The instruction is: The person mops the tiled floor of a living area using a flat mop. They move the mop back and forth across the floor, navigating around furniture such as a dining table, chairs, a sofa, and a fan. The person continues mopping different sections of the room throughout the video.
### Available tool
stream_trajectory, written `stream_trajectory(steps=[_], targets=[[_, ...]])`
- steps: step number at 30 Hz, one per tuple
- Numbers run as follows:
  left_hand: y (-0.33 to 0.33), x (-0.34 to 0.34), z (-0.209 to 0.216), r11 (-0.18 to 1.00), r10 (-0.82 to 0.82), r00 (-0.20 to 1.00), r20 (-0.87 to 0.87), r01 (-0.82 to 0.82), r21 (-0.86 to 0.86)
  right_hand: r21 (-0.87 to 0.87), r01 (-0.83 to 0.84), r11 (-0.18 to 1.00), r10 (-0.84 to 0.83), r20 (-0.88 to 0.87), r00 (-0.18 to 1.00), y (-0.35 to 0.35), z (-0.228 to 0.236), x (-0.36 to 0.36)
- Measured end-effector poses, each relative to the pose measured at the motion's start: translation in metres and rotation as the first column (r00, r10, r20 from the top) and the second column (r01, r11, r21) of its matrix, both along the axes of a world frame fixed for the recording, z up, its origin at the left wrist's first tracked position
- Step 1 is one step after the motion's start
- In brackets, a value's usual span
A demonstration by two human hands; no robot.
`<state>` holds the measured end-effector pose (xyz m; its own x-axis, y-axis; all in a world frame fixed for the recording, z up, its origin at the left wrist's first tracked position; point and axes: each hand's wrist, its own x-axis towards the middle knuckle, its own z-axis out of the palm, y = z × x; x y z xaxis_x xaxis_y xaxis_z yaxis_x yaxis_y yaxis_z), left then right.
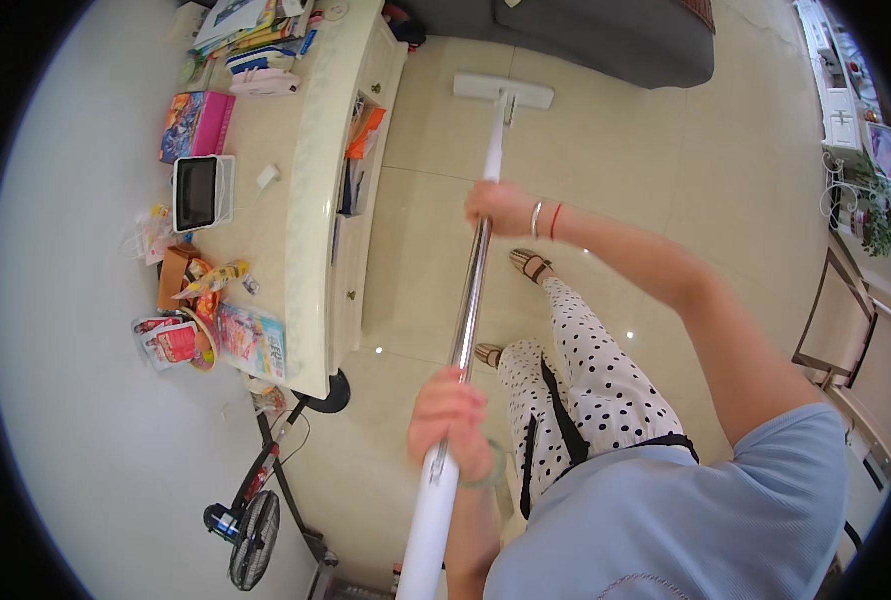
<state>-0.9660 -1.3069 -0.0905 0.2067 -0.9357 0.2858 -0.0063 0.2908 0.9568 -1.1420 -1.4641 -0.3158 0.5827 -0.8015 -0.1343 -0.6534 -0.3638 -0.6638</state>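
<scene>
A flat mop with a white handle and a silver metal tube (470, 300) runs slantwise across the middle of the view. Its white rectangular mop head (478, 87) rests on the tiled floor at the far side, close to a grey sofa. Farther up the pole, my right hand (501, 207) is wrapped round it where white meets metal; a silver bangle and a red string circle that wrist. Nearer to me, my left hand (451, 418), with a green bangle at the wrist, is closed on the lower grip. The handle's near end runs out of view.
Along the left stands a cream desk (311, 220) with drawers, a white-framed screen (198, 193), a pink box (198, 127), books and packets. A black fan (256, 540) is at lower left. The grey sofa (596, 40) edges the far floor; a plant (881, 210) and a metal-framed chair (828, 320) are at right.
</scene>
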Motion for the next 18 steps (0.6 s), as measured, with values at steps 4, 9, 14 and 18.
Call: stream_trajectory(steps=[4, 9, 14, 18], targets=[[-0.060, -0.050, -0.040, 0.993, -0.106, 0.992, -0.070, 0.102, -0.051, -0.064, 0.081, 0.995, -0.077, 0.066, 0.995, -0.067, -0.035, -0.067], [-0.088, -0.084, -0.072, 0.987, -0.159, 0.987, -0.018, 0.158, -0.025, -0.033, 0.204, 0.978, -0.202, 0.069, 0.977, -0.087, -0.060, -0.101], [-0.051, -0.071, -0.081, 0.991, -0.123, 0.992, 0.015, 0.122, 0.048, -0.007, 0.133, 0.991, -0.133, -0.028, 0.991, -0.060, -0.063, -0.084], [0.007, -0.039, -0.054, 0.992, -0.070, 0.997, 0.014, 0.068, 0.103, -0.003, 0.070, 0.998, -0.070, 0.027, 0.997, 0.008, -0.057, -0.045]])
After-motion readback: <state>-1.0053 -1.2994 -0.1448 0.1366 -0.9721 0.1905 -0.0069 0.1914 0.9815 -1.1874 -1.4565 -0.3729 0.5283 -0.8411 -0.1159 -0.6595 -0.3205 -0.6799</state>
